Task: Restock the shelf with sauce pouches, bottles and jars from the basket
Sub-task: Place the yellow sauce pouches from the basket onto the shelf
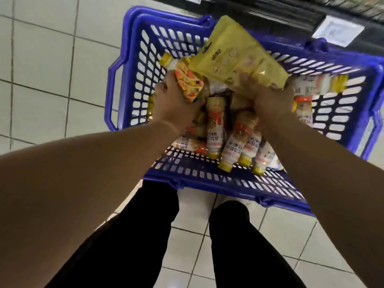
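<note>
Left hand [174,102] grips orange pouch [188,82], right hand [270,100] yellow pouch [234,55], frame centre; loose pinch, pouch may drop into basket [124,94].

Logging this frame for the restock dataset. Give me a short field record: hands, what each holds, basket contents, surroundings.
left hand: left hand grips an orange patterned pouch over the basket
right hand: right hand grips a large yellow pouch by its lower edge, lifted above the basket
basket: blue plastic basket on a tiled floor
contents: many yellow-capped bottles lying on their sides
shelf: dark shelf edge with a price label at top right
image quality: motion blur, label text unreadable
</note>
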{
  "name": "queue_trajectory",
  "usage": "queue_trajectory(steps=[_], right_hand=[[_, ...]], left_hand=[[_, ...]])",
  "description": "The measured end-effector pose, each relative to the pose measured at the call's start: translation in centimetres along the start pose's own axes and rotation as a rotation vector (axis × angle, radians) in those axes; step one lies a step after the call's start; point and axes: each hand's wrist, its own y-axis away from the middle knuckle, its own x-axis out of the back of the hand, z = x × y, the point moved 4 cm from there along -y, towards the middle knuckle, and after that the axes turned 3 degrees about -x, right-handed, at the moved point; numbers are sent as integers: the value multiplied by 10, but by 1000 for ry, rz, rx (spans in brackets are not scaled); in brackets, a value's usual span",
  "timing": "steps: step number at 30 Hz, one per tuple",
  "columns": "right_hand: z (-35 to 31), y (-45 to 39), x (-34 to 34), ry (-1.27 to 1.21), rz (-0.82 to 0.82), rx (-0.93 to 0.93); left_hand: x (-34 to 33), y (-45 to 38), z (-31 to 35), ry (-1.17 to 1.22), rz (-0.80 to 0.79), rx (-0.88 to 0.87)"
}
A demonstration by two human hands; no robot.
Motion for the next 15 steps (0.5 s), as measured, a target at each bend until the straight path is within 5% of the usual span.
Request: queue_trajectory(steps=[4,7,15], right_hand=[[16,28,29,27,-191,-263],[28,54,77,-54,-135,-374],[17,119,184,-295,-288,-366]], left_hand=[[19,2,7,30,-62,-68],[46,20,8,209,-83,39],[149,87,-5,865,-109,155]])
